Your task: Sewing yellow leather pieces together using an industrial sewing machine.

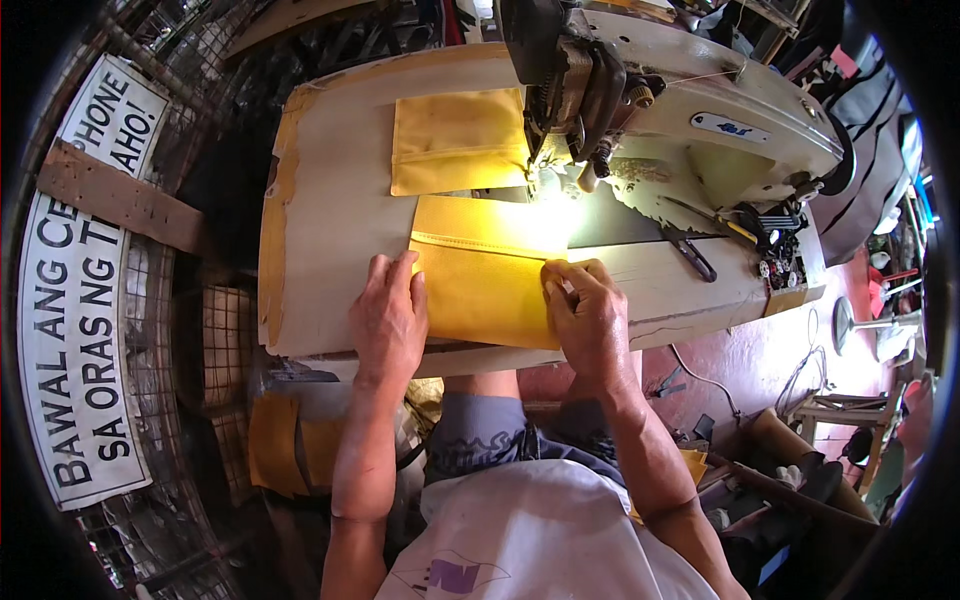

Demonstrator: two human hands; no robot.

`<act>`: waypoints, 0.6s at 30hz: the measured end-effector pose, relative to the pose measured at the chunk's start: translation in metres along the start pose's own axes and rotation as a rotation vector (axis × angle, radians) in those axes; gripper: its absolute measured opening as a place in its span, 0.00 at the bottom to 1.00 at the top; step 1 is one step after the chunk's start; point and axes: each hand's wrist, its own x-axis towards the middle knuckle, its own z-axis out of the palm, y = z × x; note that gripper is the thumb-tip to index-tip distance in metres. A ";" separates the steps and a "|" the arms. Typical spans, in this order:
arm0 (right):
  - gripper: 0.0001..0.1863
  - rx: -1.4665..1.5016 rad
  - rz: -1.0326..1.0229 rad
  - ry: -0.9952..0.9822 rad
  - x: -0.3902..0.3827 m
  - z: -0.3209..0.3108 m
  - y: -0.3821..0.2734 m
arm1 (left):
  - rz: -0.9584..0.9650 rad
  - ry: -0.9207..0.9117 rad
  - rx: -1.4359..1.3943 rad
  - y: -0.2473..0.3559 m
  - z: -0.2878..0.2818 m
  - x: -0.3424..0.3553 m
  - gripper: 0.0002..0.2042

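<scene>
A yellow fabric piece (480, 300) with a stitched seam across its upper part lies at the front of the sewing table, in front of the lit needle area. My left hand (390, 320) grips its left edge, fingers closed on it. My right hand (588, 315) pinches its right edge near the seam. Behind it a second yellow piece (455, 135) lies flat left of the needle. The sewing machine (720, 125) stands over the back right of the table, and black-handled scissors (695, 258) lie right of the piece.
The worn tabletop (315, 210) has a peeling left edge, beside a wire grille with signs (85, 330). A small parts cluster (782, 250) sits at the table's right end. More yellow pieces (280, 440) are stacked below left. Cables, rolls (840, 480) and a stool occupy the right floor.
</scene>
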 end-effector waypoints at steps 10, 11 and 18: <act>0.09 -0.074 -0.091 0.043 0.002 0.003 -0.002 | 0.020 0.045 0.085 0.000 0.010 -0.004 0.13; 0.09 -0.074 -0.092 0.044 0.002 0.003 -0.004 | 0.035 0.045 0.077 0.001 0.010 -0.004 0.13; 0.16 -0.399 -0.032 -0.133 -0.008 -0.003 -0.011 | 0.009 0.007 0.073 0.001 0.011 -0.011 0.13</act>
